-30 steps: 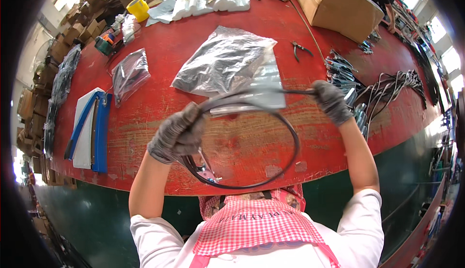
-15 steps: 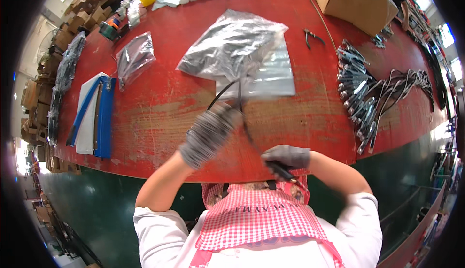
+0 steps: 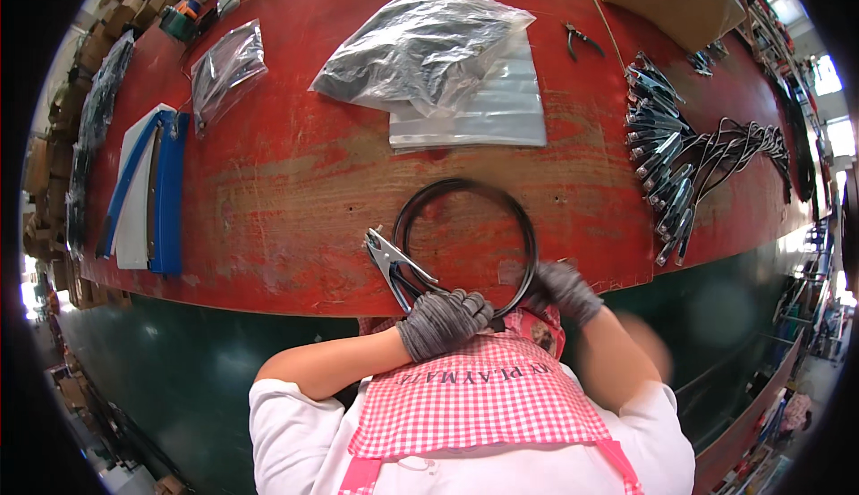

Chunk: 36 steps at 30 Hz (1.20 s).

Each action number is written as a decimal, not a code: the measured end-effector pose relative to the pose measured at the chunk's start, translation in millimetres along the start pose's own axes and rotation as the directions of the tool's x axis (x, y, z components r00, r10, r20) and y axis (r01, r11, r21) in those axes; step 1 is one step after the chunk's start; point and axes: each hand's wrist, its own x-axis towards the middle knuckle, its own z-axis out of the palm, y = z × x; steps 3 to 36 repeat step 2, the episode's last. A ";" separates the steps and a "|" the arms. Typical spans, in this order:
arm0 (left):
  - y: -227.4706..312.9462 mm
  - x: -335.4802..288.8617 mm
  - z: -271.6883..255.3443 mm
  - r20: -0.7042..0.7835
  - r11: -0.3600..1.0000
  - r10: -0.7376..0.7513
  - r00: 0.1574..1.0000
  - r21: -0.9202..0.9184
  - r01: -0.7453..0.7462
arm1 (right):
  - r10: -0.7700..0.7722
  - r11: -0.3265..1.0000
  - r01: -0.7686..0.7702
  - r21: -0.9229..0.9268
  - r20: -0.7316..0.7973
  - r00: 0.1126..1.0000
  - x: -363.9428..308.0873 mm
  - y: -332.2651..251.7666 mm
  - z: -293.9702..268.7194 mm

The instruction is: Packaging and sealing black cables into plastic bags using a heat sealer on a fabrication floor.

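**Both gloved hands on a black cable loop at the table's near edge**

I see the coiled black cable (image 3: 465,193) lying as a round loop on the worn red wooden table (image 3: 295,182), its lower arc reaching the near edge just in front of me. My left hand (image 3: 443,321), in a grey knit glove, is curled shut around the bottom of the loop, just beside the metal spring clamp (image 3: 396,267) that sits at the cable's left end with its jaws pointing up and left. My right hand (image 3: 564,289), also gloved in grey, grips the loop's lower right side; it is a little blurred, so I can only say the fingers look closed on the cable. The two hands are near each other but apart.

Beyond the loop lies a clear plastic bag of dark parts (image 3: 420,43) over a flat stack of clear bags (image 3: 492,115). To the right, well apart, rests a heap of finished clamps with black leads (image 3: 680,164). Far left, a blue and white folder stack (image 3: 148,191).
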 end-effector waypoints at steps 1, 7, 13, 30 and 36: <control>0.1 -2.0 7.6 0.037 1.000 0.003 0.999 0.018 -0.004 | -0.173 0.975 0.147 -0.167 -0.158 0.972 5.7 4.0 -26.6; -0.6 -6.8 16.0 0.073 0.999 0.004 0.997 0.037 -0.006 | -0.167 0.976 0.139 -0.167 -0.165 0.972 1.7 7.1 -26.8; -0.6 -6.8 16.0 0.073 0.999 0.004 0.997 0.037 -0.006 | -0.167 0.976 0.139 -0.167 -0.165 0.972 1.7 7.1 -26.8; -0.6 -6.8 16.0 0.073 0.999 0.004 0.997 0.037 -0.006 | -0.167 0.976 0.139 -0.167 -0.165 0.972 1.7 7.1 -26.8; -0.6 -6.8 16.0 0.073 0.999 0.004 0.997 0.037 -0.006 | -0.167 0.976 0.139 -0.167 -0.165 0.972 1.7 7.1 -26.8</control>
